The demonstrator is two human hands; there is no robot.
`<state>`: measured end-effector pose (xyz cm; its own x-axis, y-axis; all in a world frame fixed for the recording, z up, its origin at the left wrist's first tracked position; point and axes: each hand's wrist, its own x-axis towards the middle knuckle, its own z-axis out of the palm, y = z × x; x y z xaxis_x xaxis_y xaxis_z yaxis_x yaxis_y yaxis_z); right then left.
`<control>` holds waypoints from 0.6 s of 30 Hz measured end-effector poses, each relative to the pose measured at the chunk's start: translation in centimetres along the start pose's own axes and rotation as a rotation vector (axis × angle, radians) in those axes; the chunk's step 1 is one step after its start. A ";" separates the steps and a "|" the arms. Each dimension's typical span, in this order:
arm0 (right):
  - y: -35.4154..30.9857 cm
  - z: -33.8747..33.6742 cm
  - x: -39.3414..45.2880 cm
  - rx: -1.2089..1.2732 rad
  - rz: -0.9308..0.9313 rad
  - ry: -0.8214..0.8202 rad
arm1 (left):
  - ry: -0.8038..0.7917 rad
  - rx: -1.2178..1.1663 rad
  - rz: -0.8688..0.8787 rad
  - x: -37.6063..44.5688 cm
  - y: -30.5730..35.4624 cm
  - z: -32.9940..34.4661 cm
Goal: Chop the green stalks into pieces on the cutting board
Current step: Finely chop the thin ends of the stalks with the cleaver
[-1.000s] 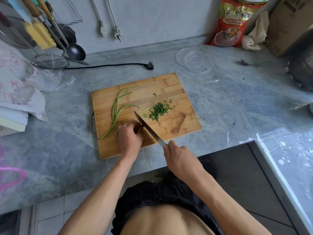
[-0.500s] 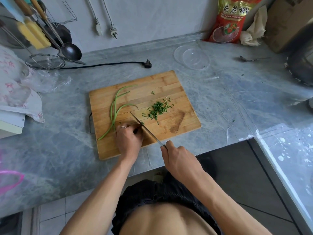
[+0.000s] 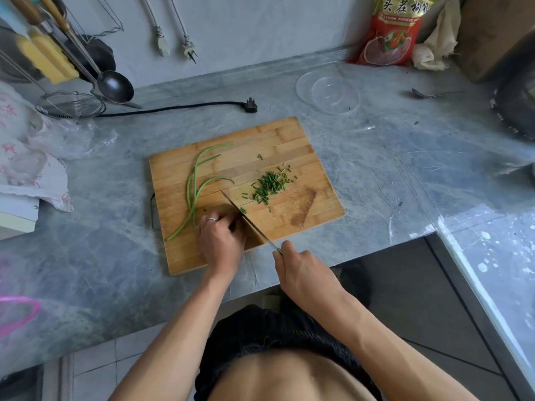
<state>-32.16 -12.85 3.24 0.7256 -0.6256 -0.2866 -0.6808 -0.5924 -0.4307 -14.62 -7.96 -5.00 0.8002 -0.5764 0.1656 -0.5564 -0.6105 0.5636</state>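
Head view of a grey marbled stone worktop (image 3: 376, 157). A rectangular bamboo cutting board (image 3: 278, 140) lies near the front edge of the worktop, its long sides slightly skewed to that edge. On the left half of the board lie several long, thin, curved green stalks (image 3: 194, 180), uncut, their lower ends reaching past the board's left front portion. A loose heap of short chopped green pieces (image 3: 267, 185) lies on the right half, a few strays scattered around it.

The left hand (image 3: 221, 238), a ring on one finger, rests on the front part of the board with fingers curled down against the board beside the blade; what it presses beneath them is hidden. The right hand (image 3: 301, 270) grips the handle of a broad steel kitchen knife (image 3: 246, 218), whose blade runs diagonally across the board from front right to its tip near the stalks, edge down, with a few green bits at the blade.

Containers: a clear shallow plastic bowl (image 3: 334, 95) stands behind the board toward the back edge, holding only a speck or two. A red and yellow printed food bag (image 3: 390, 33) leans at the back wall. A round wire strainer (image 3: 72, 105) and a steel ladle (image 3: 114, 86) sit at the back left corner; a black power plug with cord (image 3: 250, 107) lies between them and the bowl.
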 end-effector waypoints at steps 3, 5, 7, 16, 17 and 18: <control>-0.2 0.2 0.1 0.004 0.007 -0.011 | 0.004 0.011 -0.006 -0.1 0.0 0.2; -0.6 0.2 0.7 0.012 -0.012 -0.025 | 0.003 0.005 -0.018 -0.1 0.1 0.3; -0.6 0.0 0.9 0.024 -0.017 -0.020 | 0.004 0.009 -0.020 0.0 0.1 0.3; -0.6 -0.9 2.6 0.186 0.084 -0.033 | 0.002 -0.022 -0.022 -0.1 0.1 0.0; -0.6 -0.9 2.5 0.192 0.084 -0.031 | -0.002 -0.021 -0.027 -0.1 0.2 0.0; -0.5 -1.1 2.6 0.195 0.088 -0.029 | 0.001 -0.025 -0.029 0.0 0.2 0.0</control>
<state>-30.04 -14.70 3.63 0.6688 -0.6539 -0.3537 -0.7114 -0.4248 -0.5599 -14.76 -8.04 -4.89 0.8160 -0.5584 0.1495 -0.5274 -0.6133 0.5880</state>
